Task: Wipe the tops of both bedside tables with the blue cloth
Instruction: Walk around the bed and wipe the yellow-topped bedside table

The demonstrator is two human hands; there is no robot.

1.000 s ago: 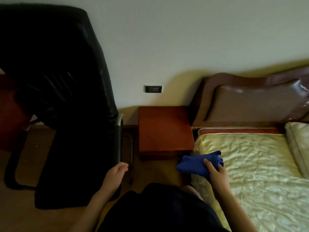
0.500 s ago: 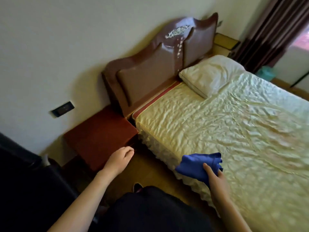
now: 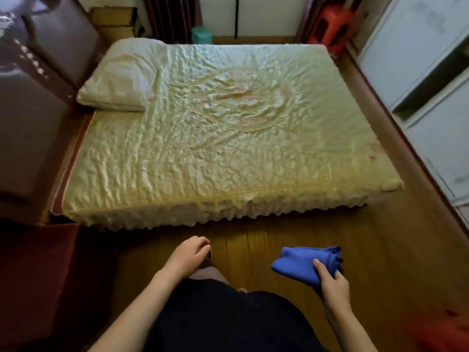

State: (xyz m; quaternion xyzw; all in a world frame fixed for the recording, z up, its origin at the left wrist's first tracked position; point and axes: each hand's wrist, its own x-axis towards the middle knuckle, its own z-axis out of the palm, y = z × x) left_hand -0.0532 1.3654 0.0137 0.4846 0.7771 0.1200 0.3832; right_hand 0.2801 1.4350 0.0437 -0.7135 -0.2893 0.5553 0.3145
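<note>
My right hand (image 3: 330, 285) grips the bunched blue cloth (image 3: 302, 264) over the wooden floor, to the right of my body. My left hand (image 3: 189, 256) hangs beside it with loosely curled fingers and holds nothing. The near bedside table (image 3: 33, 275), reddish brown, fills the lower left corner beside the bed. The far bedside table (image 3: 114, 17), lighter wood, stands at the top left beyond the pillow, on the other side of the bed.
The bed (image 3: 215, 138) with a cream quilted cover and a pillow (image 3: 119, 80) spans the middle. A dark headboard (image 3: 30, 85) runs down the left. Pale cabinets (image 3: 426, 72) line the right. A strip of wooden floor (image 3: 406, 224) runs between the bed's foot and those cabinets. A red stool (image 3: 332, 24) and a teal bin (image 3: 201, 34) stand at the back.
The view has swung right, from the near bedside table and headboard to the whole bed seen from its side. The cloth stays in my right hand, now over the floor instead of the mattress.
</note>
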